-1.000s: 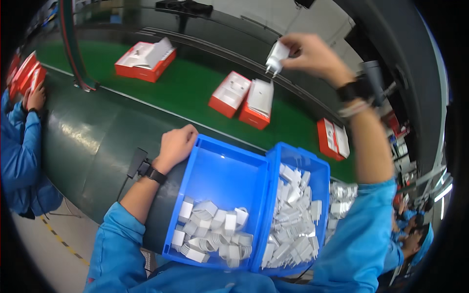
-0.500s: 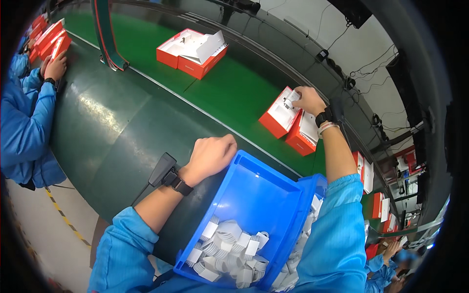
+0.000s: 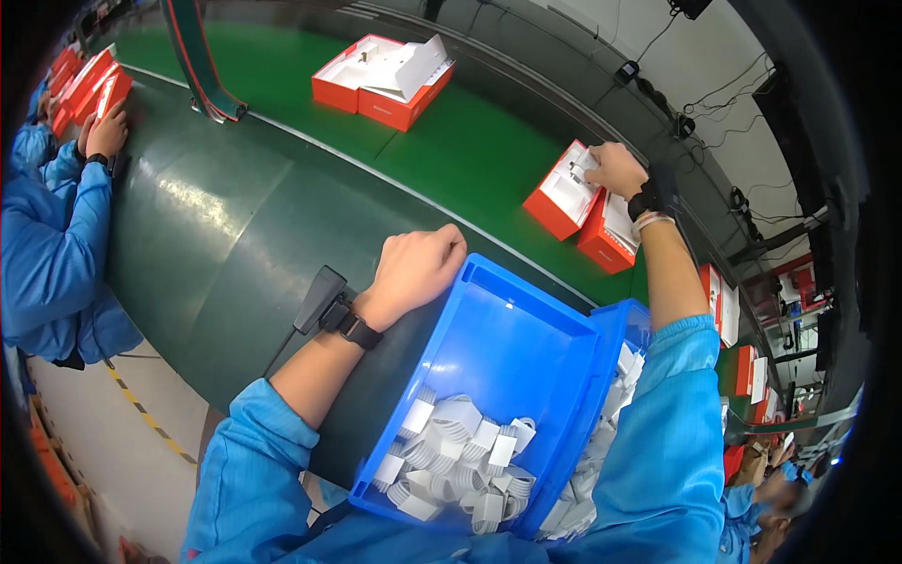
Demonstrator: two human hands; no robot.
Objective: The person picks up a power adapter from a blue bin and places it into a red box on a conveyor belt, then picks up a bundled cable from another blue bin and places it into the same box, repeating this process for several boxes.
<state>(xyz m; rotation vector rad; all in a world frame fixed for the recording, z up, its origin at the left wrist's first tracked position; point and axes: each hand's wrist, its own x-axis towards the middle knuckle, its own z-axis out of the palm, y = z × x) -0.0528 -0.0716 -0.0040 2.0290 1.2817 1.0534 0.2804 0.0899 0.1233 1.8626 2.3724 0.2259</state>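
My right hand reaches over an open red-and-white box on the green belt. Its fingers are pinched together inside the white tray; what they hold, if anything, is too small to make out. Against the tray's right side leans the red lid, with white card in it. My left hand lies curled into a fist on the dark green table, beside the far left corner of a blue bin. The undersides of its fingers are hidden. Coiled white cables with paper wraps fill the near part of that bin.
Another open red box sits farther left on the belt. A second blue bin with more cables stands under my right arm. At far left a co-worker holds red boxes. A post rises beside the belt.
The whole view has shifted, so the boxes, bins and both hands appear higher and slightly more to the right. My right hand stays at the same box; my left fist keeps its place by the bin.
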